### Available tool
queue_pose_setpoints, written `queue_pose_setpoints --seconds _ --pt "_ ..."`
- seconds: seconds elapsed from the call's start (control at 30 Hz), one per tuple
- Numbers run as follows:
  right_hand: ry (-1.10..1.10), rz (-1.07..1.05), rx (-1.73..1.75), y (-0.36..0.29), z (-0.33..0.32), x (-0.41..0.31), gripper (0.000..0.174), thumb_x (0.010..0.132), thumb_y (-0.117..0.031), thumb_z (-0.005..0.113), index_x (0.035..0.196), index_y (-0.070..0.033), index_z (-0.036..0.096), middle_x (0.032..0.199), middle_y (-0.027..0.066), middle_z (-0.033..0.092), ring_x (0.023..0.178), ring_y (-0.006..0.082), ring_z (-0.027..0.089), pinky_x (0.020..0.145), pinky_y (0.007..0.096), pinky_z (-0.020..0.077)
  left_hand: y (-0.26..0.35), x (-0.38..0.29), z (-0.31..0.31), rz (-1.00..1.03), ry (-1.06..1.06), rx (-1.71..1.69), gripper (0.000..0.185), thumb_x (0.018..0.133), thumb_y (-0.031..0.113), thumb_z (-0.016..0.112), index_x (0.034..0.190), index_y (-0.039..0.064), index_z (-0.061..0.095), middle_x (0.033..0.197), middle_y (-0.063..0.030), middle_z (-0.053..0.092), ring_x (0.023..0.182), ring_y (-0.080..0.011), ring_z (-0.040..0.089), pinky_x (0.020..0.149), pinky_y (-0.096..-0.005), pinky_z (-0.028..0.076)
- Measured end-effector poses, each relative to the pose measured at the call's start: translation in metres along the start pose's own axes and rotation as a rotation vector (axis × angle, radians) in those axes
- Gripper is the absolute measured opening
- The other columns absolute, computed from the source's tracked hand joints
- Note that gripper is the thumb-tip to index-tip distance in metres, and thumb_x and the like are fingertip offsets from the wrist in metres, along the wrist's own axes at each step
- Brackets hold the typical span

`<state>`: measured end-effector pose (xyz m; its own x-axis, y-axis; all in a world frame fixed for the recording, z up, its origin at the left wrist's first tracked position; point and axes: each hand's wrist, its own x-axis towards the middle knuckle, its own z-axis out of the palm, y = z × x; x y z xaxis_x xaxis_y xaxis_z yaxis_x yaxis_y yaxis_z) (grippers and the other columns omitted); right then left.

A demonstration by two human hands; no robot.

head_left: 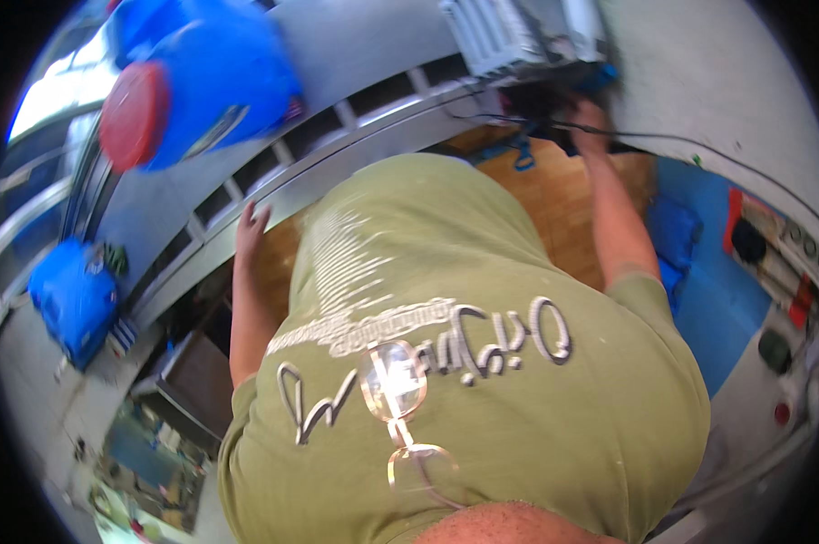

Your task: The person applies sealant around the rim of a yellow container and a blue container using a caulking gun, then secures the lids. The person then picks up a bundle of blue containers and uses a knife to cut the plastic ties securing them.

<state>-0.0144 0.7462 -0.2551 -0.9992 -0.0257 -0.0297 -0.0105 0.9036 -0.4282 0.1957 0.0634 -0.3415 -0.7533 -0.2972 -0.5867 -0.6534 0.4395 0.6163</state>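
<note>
My left hand is beside the edge of a metal counter, fingers apart, with nothing seen in it. My right hand reaches to a dark object at the counter's far right end, below a light-coloured ribbed rack; the fingers are partly hidden and blurred, so a grip cannot be made out. A black cable runs past this hand. Eyeglasses hang at the front of my green shirt.
A big blue plastic container with a red lid lies on the counter. Another blue container is at the left. A pale wall stands at the right, with a blue panel and assorted items. The floor looks like brown wood.
</note>
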Motion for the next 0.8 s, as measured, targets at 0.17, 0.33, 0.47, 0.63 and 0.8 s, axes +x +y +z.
queue_pose_setpoints --seconds 0.17,0.33,0.47,0.63,0.8 --pt "0.047 0.003 -0.227 0.013 -0.022 -0.052 0.011 0.084 -0.015 0.066 0.091 -0.007 0.063 0.088 0.0151 0.066 0.084 0.0388 0.063 0.071 0.0476 0.0496 0.108 0.007 -0.004 0.13 -0.171 0.01 0.068 0.087 0.042 0.071 0.137 0.001 0.05 0.137 -0.0147 0.054 0.122 -0.0261 0.053 0.102 -0.0377 0.042" --pt "0.002 -0.097 -0.29 -0.037 -0.046 -0.076 0.012 0.084 -0.015 0.067 0.091 -0.007 0.06 0.087 0.0122 0.065 0.083 0.0369 0.063 0.07 0.0476 0.0502 0.157 0.013 -0.008 0.293 -0.364 -0.107 0.053 0.087 0.035 0.073 0.127 0.002 0.058 0.128 -0.0128 0.06 0.117 -0.0208 0.056 0.1 -0.0356 0.043" --pt "-0.16 -0.35 -0.138 -0.173 -0.063 -0.068 0.012 0.085 -0.013 0.066 0.095 -0.008 0.061 0.086 0.0115 0.065 0.082 0.0338 0.064 0.072 0.0444 0.0514 0.233 -0.014 -0.013 0.607 -0.487 -0.067 0.048 0.083 0.026 0.077 0.121 0.002 0.062 0.127 -0.0105 0.062 0.116 -0.0186 0.057 0.101 -0.0342 0.044" --pt "-0.163 -0.589 0.246 -0.328 -0.048 -0.051 0.012 0.084 -0.01 0.067 0.095 -0.007 0.062 0.085 0.0104 0.065 0.079 0.0294 0.064 0.071 0.0394 0.0515 0.308 -0.059 -0.015 0.955 -0.499 -0.076 0.05 0.078 0.024 0.082 0.12 0.004 0.063 0.112 -0.0093 0.067 0.103 -0.0194 0.063 0.089 -0.0326 0.05" --pt "-0.176 -0.599 0.569 -0.417 -0.039 -0.043 0.023 0.085 -0.017 0.07 0.105 -0.007 0.064 0.091 0.0099 0.068 0.082 0.0272 0.066 0.076 0.0351 0.053 0.307 -0.071 -0.045 0.898 -0.517 -0.38 0.024 0.081 0.01 0.078 0.102 0.003 0.069 0.097 -0.0048 0.068 0.089 -0.0119 0.062 0.079 -0.0273 0.05"
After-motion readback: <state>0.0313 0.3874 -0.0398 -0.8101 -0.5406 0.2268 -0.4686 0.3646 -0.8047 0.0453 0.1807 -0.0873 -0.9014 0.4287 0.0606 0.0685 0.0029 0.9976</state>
